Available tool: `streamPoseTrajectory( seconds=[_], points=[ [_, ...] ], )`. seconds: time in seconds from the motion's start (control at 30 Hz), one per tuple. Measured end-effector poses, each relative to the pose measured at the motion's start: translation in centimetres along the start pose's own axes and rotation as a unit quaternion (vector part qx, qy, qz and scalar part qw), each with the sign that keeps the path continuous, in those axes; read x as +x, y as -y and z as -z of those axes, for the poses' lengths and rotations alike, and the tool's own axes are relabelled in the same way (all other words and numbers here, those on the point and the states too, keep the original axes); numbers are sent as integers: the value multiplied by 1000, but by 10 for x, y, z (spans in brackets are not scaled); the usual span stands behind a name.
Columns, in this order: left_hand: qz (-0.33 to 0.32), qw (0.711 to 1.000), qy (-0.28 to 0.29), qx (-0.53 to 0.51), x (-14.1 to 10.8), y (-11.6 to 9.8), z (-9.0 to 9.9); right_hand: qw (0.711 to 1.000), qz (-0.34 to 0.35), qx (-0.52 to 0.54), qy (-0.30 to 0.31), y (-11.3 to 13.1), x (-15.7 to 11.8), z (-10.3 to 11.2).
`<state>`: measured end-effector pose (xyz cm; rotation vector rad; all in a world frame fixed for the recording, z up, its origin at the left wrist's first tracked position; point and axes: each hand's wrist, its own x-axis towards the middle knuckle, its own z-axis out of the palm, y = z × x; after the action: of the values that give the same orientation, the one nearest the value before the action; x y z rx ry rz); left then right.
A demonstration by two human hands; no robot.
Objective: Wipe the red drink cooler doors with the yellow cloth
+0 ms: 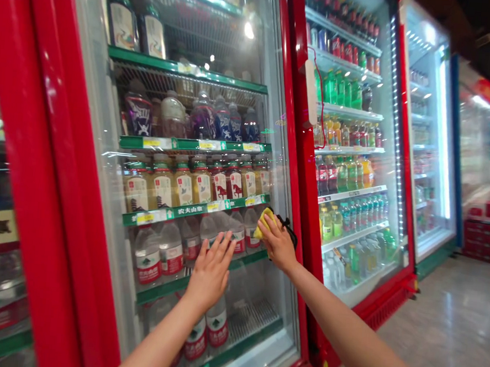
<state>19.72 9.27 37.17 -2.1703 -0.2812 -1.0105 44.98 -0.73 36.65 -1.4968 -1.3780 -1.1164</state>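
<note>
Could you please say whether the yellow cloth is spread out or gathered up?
Gathered up: the yellow cloth shows as a small wad under the right hand.

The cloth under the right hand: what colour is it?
Yellow; the cloth shows best in the head view, under the right hand.

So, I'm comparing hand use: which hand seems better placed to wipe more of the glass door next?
Probably the right hand: it holds the yellow cloth at the right side of the glass door. The left hand is spread, with no cloth visible in it.
</note>
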Motion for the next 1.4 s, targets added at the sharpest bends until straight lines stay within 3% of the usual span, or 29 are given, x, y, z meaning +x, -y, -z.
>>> streamPoseTrajectory(
  seconds=[0.07,0.13,0.2,0.27,0.37,0.47,0.53,0.6,0.67,0.73,0.83,0.9,0.97,1.03,1.1,1.17,1.23,1.33,1.4],
  points=[
    [1,1000,1,6,-2,8,5,1000,-26,-2,-13,-10,3,5],
    [5,1000,3,13,-2,17,11,995,-87,-3,-57,-12,26,6],
    [12,1000,7,19,0,24,17,988,-130,-7,-83,0,54,2],
    [15,1000,11,23,1,29,21,989,-128,-16,-65,23,68,-4],
    [17,999,17,29,-2,32,26,998,-50,-31,24,50,47,-9],
    [18,999,23,32,-14,38,31,996,5,-36,83,46,14,-5],
    [19,999,27,32,-23,45,34,998,-22,-27,50,35,14,-2],
    [24,999,30,33,-30,53,38,997,-76,-12,-15,33,35,-2],
    [32,998,31,36,-35,59,42,992,-113,-1,-58,48,63,-7],
    [37,998,34,40,-38,61,45,991,-119,-1,-61,75,80,-14],
    [41,997,47,46,-44,63,51,999,-43,-8,5,109,69,-20],
    [46,996,58,49,-50,65,56,997,28,-6,65,111,46,-17],
    [49,995,64,51,-59,71,61,994,53,0,96,100,32,-12],
    [52,995,62,55,-67,78,67,997,19,9,72,88,37,-8],
    [56,995,60,60,-73,85,72,999,-32,20,16,91,59,-9],
    [66,994,60,65,-76,90,76,997,-63,24,-25,110,84,-14],
    [76,993,62,68,-77,92,79,998,-61,17,-23,138,95,-22],
    [86,992,71,65,-78,93,82,998,29,3,48,163,76,-29],
    [92,990,80,65,-82,95,84,987,119,0,106,159,52,-26]
  ],
)
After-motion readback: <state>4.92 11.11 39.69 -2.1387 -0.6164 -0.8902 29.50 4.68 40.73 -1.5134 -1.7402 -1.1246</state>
